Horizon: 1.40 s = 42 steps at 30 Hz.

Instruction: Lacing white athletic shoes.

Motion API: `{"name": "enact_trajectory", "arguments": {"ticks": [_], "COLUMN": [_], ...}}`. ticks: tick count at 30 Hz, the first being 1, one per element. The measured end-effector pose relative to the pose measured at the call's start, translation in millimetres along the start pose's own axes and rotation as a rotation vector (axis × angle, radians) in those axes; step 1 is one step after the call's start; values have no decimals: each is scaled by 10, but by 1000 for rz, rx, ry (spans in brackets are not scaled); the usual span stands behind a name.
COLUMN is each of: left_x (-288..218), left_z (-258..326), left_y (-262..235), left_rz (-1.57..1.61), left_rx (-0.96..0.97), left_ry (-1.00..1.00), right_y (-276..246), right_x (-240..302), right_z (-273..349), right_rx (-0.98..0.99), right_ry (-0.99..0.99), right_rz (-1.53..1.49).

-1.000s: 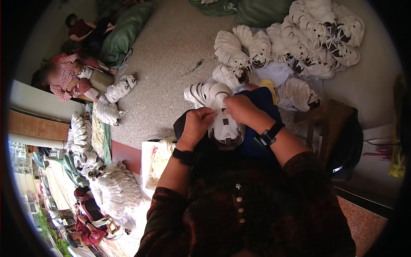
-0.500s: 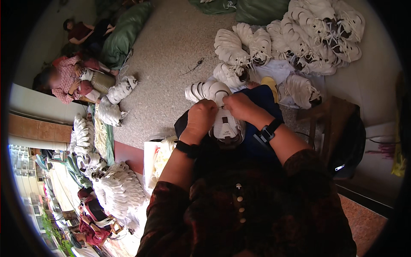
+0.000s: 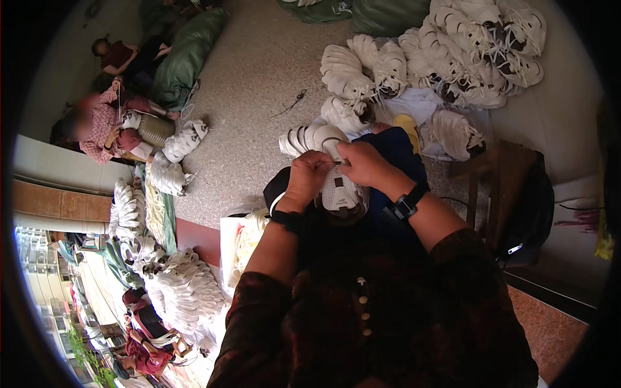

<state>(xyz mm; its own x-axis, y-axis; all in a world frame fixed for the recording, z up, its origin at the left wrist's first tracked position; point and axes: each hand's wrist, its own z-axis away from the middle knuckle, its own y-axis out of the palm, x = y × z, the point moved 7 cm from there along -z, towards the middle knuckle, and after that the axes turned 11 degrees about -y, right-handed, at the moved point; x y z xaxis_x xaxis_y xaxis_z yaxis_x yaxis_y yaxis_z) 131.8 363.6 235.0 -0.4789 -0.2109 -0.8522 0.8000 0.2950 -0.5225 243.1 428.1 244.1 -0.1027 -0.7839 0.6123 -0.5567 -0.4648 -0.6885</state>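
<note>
So both hands were clamped on the white shoe upper [image 3: 337, 189] in the lap: left hand [image 3: 308, 178] gripping its edge, right hand [image 3: 363, 163] pinching the top, stacked white uppers [image 3: 309, 137] just beyond.

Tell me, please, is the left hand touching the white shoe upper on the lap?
Touching: the head view shows the left hand gripping the white shoe upper.

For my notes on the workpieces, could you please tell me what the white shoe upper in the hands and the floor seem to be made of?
The white shoe upper, held by the left hand and right hand, looks like a matte synthetic or fabric: small dark dots suggest perforations or mesh, though leather cannot be excluded. The floor looks like speckled grey terrazzo or concrete, dull, with a fine grainy pattern.
</note>
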Motion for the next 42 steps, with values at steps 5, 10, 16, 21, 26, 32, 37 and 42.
{"name": "enact_trajectory", "arguments": {"ticks": [5, 10, 16, 21, 26, 32, 37, 42], "left_x": [53, -31, 215, 202, 128, 82, 108, 223], "left_z": [126, 336, 315, 285, 315, 212, 202, 320], "left_y": [-21, 46, 19, 0, -43, 5, -73, -352], "left_rz": [-116, -236, -205, -139, -79, -162, -12, -60], "left_rx": [-125, -306, -280, -214, -267, -183, -131, 40], "left_ry": [-60, 105, 10, -74, 50, 131, -36, -114], "right_y": [73, 133, 223, 153, 108, 190, 208, -95], "right_x": [-21, 45, 166, 137, 160, 214, 218, 7], "right_z": [8, -2, 4, 54, 44, -59, -89, 42], "right_rx": [14, 149, 183, 73, 26, 191, 315, 376], "right_ry": [87, 16, -2, 34, 3, -85, -318, -155], "right_rz": [113, 98, 87, 83, 62, 261, 409, 411]}}
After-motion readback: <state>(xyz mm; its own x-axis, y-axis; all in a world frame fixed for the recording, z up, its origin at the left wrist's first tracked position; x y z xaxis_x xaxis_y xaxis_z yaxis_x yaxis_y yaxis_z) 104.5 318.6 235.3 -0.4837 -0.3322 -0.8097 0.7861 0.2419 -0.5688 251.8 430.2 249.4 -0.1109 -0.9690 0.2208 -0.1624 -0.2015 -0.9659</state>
